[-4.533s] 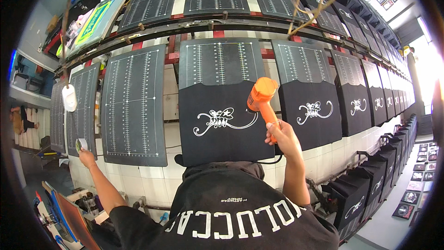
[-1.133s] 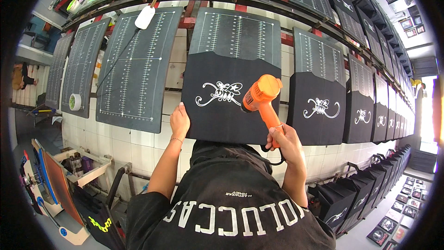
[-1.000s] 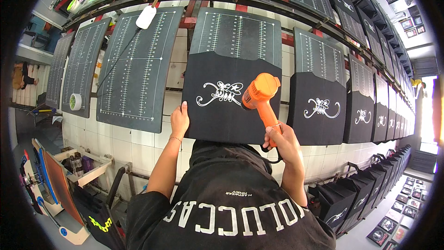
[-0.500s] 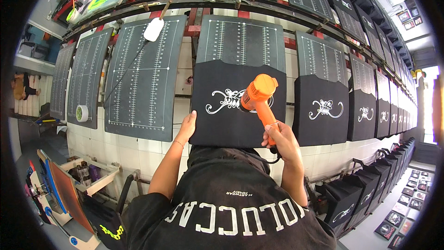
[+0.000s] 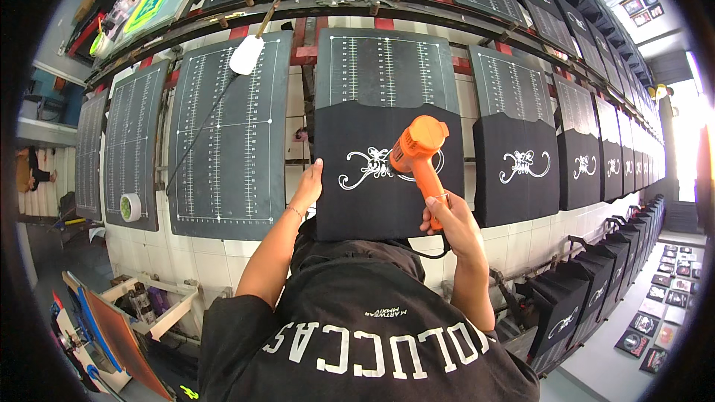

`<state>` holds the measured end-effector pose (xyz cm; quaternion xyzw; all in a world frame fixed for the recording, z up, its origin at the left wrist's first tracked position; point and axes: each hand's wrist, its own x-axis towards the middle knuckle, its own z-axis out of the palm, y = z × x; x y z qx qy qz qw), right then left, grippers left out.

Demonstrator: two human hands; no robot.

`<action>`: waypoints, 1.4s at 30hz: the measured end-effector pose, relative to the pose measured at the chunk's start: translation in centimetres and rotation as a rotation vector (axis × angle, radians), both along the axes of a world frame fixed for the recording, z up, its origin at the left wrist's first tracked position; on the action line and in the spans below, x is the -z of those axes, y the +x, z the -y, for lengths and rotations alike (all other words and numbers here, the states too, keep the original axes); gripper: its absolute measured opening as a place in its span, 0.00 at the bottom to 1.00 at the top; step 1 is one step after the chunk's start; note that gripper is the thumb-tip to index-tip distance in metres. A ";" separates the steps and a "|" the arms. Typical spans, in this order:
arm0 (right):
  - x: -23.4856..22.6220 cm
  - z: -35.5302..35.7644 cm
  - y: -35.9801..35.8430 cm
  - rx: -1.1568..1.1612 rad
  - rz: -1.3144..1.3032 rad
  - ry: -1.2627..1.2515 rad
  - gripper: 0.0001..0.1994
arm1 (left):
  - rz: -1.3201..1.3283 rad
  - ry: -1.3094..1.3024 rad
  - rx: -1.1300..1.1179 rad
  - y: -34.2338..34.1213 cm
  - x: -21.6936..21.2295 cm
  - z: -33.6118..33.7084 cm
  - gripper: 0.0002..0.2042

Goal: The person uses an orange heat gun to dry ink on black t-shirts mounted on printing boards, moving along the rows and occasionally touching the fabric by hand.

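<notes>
Presently: right hand (image 5: 451, 217), forearm upright from the lower edge, fingers wrapped firmly around the handle of an orange heat gun (image 5: 426, 140). Gun: slanted, head up and left of the hand, nozzle toward a black shirt (image 5: 372, 208) laid on a board (image 5: 365, 67). Left hand (image 5: 306, 187): forearm angled up and inward, fingertips pointing up at the shirt's left edge; cannot tell whether it pinches that edge or merely rests there. Print (image 5: 378, 164): white, partly hidden behind the gun. Nozzle gap: unreadable. Cord (image 5: 432, 255): partly covered by the right hand. Far shirts (image 5: 648, 160): prints too small to make out.
</notes>
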<state>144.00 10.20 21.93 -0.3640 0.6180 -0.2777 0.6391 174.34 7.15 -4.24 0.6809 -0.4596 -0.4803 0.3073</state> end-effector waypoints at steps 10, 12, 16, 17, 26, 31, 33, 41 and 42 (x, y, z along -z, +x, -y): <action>0.4 -0.1 2.1 0.080 -0.036 -0.031 0.12 | 0.008 -0.097 0.011 0.9 0.1 9.2 0.34; 0.9 0.6 2.2 0.101 0.007 -0.038 0.12 | -0.013 -0.051 0.028 1.0 -0.2 10.3 0.34; 1.5 1.3 3.5 0.121 -0.079 -0.097 0.13 | 0.012 -0.101 0.024 0.4 -2.5 9.2 0.33; 1.4 1.6 3.4 0.131 -0.065 -0.081 0.12 | -0.011 -0.117 0.019 0.3 -2.3 8.5 0.32; 1.5 2.5 3.1 0.216 -0.075 -0.088 0.12 | 0.061 -0.101 0.008 -0.6 -1.3 -0.4 0.30; 1.5 2.5 3.0 0.260 -0.078 -0.071 0.11 | 0.091 -0.058 0.067 -0.3 -1.4 -1.7 0.29; 1.5 2.4 2.9 0.268 -0.075 -0.079 0.11 | 0.110 -0.049 0.092 -0.1 -2.1 -1.0 0.29; 1.3 2.0 3.0 0.240 -0.098 -0.063 0.13 | -0.012 -0.046 0.081 0.6 -0.7 4.9 0.31; 1.2 1.8 3.4 0.220 -0.118 -0.070 0.13 | -0.011 -0.023 0.086 0.7 -0.6 5.4 0.30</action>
